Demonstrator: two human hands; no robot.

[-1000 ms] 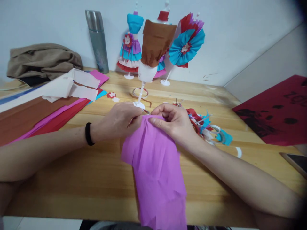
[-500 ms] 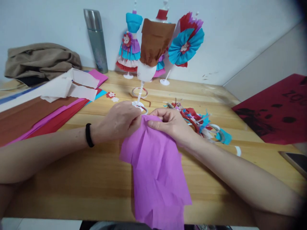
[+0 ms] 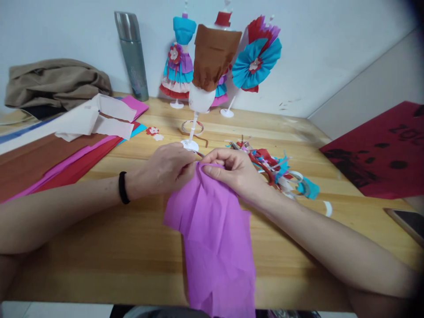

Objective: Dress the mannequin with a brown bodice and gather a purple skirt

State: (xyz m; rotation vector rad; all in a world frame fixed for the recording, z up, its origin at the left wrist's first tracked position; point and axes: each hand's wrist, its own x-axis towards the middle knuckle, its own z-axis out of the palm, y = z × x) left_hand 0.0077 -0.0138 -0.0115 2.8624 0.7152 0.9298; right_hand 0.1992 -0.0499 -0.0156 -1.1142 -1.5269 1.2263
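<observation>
Both hands pinch the gathered top edge of a purple crepe paper sheet point(image 3: 217, 229), which hangs down over the table's front edge. My left hand point(image 3: 165, 167) is closed on the edge's left end, its fingertips hidden behind the knuckles. Thumb and forefinger of my right hand point(image 3: 230, 170) press a fold close beside it. Part of a thin band shows between the hands, mostly hidden. Just beyond them stands a small white mannequin point(image 3: 201, 100) wearing a brown paper top point(image 3: 216, 55) and a red neck piece.
Behind are mannequins in a colourful tiered dress point(image 3: 177, 75) and a blue fan-shaped piece point(image 3: 247, 73). Paper sheets point(image 3: 43, 163) and a flask point(image 3: 133, 62) are at left. A scrap pile with scissors point(image 3: 265, 168), a red folder point(image 3: 380, 150) and a phone point(image 3: 406, 223) lie right.
My right thumb and fingers have shifted slightly left along the top edge, closer to my left hand. The purple paper's lower right corner has swung inward.
</observation>
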